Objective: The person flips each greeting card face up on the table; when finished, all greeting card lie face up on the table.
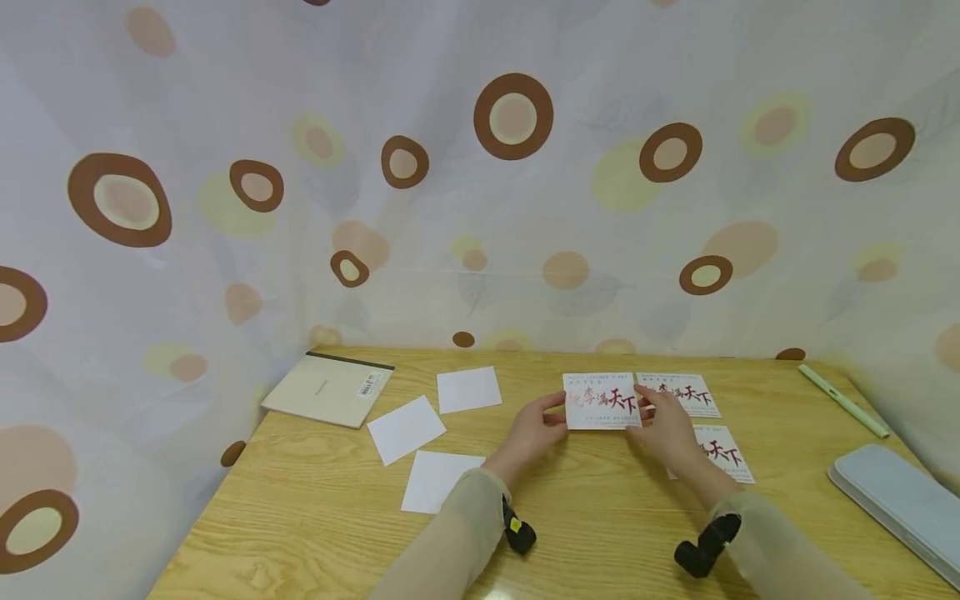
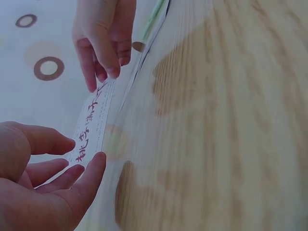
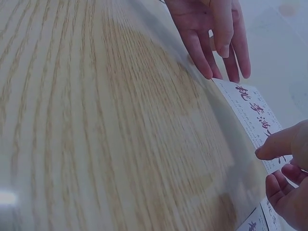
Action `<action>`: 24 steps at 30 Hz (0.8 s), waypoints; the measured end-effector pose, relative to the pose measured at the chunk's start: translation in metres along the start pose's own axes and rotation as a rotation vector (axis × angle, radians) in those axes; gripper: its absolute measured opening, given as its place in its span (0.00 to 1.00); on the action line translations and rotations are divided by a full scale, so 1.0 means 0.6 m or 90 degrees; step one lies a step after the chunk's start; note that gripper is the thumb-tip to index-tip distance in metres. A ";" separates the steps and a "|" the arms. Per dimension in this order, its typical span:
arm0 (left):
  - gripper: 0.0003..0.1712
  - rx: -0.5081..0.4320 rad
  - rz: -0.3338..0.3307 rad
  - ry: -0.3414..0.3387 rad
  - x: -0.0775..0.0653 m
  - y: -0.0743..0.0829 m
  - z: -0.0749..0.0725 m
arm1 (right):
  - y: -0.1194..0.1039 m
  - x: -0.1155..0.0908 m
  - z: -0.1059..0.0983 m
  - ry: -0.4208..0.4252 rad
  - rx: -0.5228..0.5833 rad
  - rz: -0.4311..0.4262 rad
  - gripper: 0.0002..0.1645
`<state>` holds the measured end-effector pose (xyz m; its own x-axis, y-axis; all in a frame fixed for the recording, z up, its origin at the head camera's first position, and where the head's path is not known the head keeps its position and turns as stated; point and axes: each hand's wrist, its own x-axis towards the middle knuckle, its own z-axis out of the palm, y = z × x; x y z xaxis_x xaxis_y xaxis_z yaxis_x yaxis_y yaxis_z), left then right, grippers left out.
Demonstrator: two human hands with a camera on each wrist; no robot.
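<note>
A white card (image 1: 602,402) with red Chinese characters is held between the two hands over the far middle of the table, its printed face toward me. At its left edge is my left hand (image 1: 527,437), thumb and fingertips gripping the end. The right hand (image 1: 670,432) pinches the opposite edge, thumb on the printed face in the right wrist view. Two matching cards lie beside and below the right hand: one card (image 1: 693,400) at the back, another card (image 1: 723,457) nearer, partly covered by that hand and wrist.
Three blank white cards, a back card (image 1: 468,389), a middle card (image 1: 407,429) and a front card (image 1: 438,482), lie left of the hands. A cream notebook (image 1: 327,389) sits at the back left. Rightward are a green pen (image 1: 843,400) and a pale case (image 1: 896,496). A patterned curtain (image 1: 517,217) hangs behind.
</note>
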<state>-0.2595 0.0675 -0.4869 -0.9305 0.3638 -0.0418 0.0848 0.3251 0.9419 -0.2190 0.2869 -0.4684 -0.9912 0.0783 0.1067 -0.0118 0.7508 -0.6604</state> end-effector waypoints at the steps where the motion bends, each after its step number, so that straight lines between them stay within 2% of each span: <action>1: 0.31 0.002 0.001 0.001 0.000 0.000 0.000 | 0.000 0.001 0.001 0.000 -0.001 0.002 0.43; 6: 0.31 0.018 0.005 -0.002 0.006 -0.001 0.000 | -0.002 0.010 0.004 0.004 -0.015 0.005 0.43; 17: 0.31 0.014 0.015 -0.010 0.030 -0.007 0.008 | 0.006 0.029 0.000 0.005 -0.022 0.012 0.44; 24: 0.33 0.016 -0.007 -0.011 0.033 0.002 0.010 | 0.011 0.034 0.004 -0.001 -0.015 0.028 0.43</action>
<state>-0.2755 0.0801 -0.4887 -0.9252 0.3751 -0.0577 0.0838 0.3501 0.9330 -0.2399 0.2920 -0.4723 -0.9908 0.1108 0.0775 0.0346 0.7617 -0.6470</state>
